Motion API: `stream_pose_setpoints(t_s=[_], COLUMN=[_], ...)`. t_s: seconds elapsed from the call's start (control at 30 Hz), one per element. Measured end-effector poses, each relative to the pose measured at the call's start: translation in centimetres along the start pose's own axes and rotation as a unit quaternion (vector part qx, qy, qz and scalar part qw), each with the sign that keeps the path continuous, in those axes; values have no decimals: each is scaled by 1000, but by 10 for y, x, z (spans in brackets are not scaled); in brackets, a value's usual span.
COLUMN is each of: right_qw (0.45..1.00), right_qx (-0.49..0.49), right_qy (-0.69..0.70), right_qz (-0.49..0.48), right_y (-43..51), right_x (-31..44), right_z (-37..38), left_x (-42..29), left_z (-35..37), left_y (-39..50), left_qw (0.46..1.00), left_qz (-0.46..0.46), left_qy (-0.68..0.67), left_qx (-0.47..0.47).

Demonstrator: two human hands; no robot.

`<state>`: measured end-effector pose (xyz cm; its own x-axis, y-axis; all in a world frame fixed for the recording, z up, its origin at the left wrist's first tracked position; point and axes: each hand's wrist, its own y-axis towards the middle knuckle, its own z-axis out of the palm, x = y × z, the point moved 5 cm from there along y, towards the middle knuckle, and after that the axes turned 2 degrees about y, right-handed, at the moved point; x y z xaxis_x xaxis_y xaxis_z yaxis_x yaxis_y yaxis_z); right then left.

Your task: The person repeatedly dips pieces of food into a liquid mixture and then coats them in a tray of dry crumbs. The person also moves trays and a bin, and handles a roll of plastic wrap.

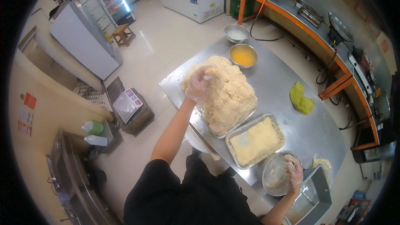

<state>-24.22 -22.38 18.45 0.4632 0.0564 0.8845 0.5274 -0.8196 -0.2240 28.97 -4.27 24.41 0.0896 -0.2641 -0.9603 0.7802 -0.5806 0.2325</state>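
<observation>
My left hand (200,82), in a clear plastic glove, is over the far left part of a large heap of pale crumb-coated food (232,92). Motion blurs its fingers, and whether they hold a piece is unclear. The heap rests on a metal tray whose rim shows at its near edge. My right hand (294,172), also gloved, reaches into a round metal bowl (271,182) at the near right, fingers curled by the inner wall; what they grasp is hidden. Between heap and bowl sits a rectangular metal tray (254,140) of fine yellowish crumbs.
On the steel table (275,78) stand a bowl of orange-yellow liquid (243,56), a bowl of whitish liquid (236,34) and a crumpled yellow-green cloth (301,97). A grey plastic tub (323,190) adjoins the right bowl. A digital scale (128,104) stands off to the left.
</observation>
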Motion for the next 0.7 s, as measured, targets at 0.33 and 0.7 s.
stream_pose_setpoints(t_s=[0.33,0.7], right_qw=[988,971], right_qx=[-140,-213], right_qy=[32,70], right_qz=[63,81], right_y=[-41,-67], right_x=[76,108], right_z=[84,122], left_x=[101,145], left_z=[-71,-29], left_y=[190,217], left_qw=[986,938], left_qz=[-98,-116], left_qy=[68,293], left_qx=[115,145])
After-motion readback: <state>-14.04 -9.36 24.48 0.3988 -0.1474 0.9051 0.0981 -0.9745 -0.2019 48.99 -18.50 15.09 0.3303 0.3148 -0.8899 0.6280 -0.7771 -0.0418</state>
